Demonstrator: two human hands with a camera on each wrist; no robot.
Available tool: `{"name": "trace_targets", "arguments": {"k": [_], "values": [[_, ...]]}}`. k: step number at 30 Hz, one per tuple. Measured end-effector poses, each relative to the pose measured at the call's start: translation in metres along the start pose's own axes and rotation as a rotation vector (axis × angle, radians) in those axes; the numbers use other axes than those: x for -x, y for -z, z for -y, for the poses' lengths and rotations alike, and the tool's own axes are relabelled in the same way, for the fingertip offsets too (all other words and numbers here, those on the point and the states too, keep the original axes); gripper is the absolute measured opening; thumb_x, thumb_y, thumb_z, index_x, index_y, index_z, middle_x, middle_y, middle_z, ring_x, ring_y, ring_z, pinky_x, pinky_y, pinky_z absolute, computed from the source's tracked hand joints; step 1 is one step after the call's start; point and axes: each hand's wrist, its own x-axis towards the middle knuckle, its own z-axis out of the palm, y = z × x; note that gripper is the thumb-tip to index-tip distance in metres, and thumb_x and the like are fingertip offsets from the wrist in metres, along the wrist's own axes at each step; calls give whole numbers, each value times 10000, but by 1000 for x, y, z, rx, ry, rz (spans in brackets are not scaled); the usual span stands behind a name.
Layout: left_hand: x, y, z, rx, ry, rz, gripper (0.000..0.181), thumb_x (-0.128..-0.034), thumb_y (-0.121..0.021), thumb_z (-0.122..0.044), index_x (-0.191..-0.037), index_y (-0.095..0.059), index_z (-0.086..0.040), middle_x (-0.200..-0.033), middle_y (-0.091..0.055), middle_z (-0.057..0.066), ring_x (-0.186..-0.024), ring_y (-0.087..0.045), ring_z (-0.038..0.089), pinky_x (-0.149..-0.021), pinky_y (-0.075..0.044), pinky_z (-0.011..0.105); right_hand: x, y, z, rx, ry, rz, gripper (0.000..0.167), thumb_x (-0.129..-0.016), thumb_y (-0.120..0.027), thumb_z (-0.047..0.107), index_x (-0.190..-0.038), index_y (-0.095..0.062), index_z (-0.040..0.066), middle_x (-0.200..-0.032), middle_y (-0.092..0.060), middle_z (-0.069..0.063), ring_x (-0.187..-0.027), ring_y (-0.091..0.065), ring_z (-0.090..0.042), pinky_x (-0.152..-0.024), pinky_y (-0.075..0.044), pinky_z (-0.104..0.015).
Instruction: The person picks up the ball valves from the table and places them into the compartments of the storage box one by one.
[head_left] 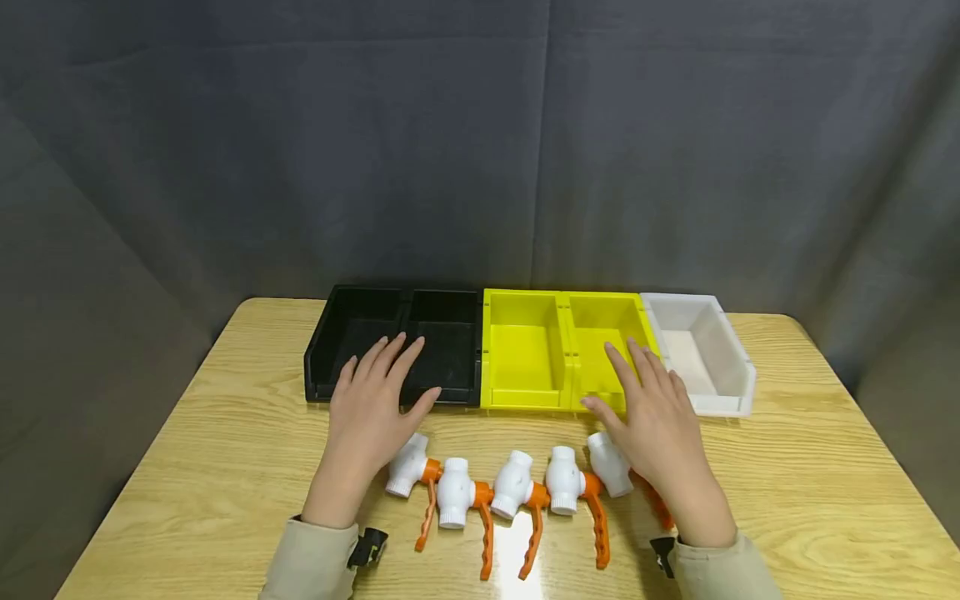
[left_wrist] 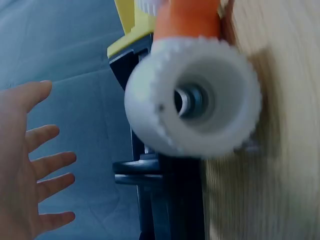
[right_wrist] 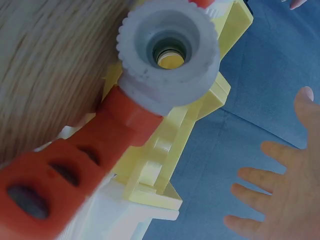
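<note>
Seemingly for easy reach, five white valves lie in a row on the table before the bins, orange handles nearest me; my left hand and right hand hover empty, fingers spread.

the rounded white plastic valves look smooth, with rough ridges round their rims. their long orange plastic handles have bumpy edges. the boxy black plastic bins, yellow plastic bins and white plastic bin look smooth. the pale wooden table is streaky and shiny. the dark grey cloth curtain and beige cloth sleeves look matt.
</note>
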Motion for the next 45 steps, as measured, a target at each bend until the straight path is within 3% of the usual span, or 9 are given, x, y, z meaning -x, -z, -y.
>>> {"name": "trace_targets", "arguments": {"k": [16,23,30,36,45], "values": [[-9,11,31,2,10,7,639,-926,-674,-463,-1447,-508,-132,-1405,-544,129,-1304,-478,329,-1080,-358,536,-1,1,2,5,-3,8,760,-966,-586,509,-1556,-309,119,-1583,-251,-217,-1426,-264,-431,-1117,-224,-634],[-14,13,44,35,30,76,641,-920,-699,-428,-1448,-505,-121,-1404,-539,149,-1303,-474,363,-1085,-338,568,0,0,1,2,3,-3,741,-971,-581,505,-1538,-340,94,-1569,-274,-230,-1414,-281,-440,-1111,-238,-629],[-17,15,61,96,96,157,518,-970,-654,-338,-1415,-542,-97,-1385,-548,186,-1273,-490,418,-1062,-349,612,-1,-1,2,1,8,-5,737,-963,-604,486,-1532,-354,90,-1563,-290,-226,-1412,-285,-441,-1114,-242,-620],[-18,14,71,132,139,179,445,-987,-634,-300,-1375,-580,-89,-1372,-555,208,-1223,-528,439,-973,-427,623,-3,-1,4,-7,2,16,732,-972,-591,485,-1538,-344,93,-1573,-276,-218,-1420,-273,-439,-1118,-232,-624],[-14,9,74,140,121,201,368,-977,-653,-267,-1301,-647,-92,-1345,-574,218,-1171,-564,446,-920,-460,624,0,6,4,-39,22,-47,684,-967,-638,400,-1507,-393,58,-1545,-328,-231,-1387,-331,-445,-1094,-277,-608]]}}
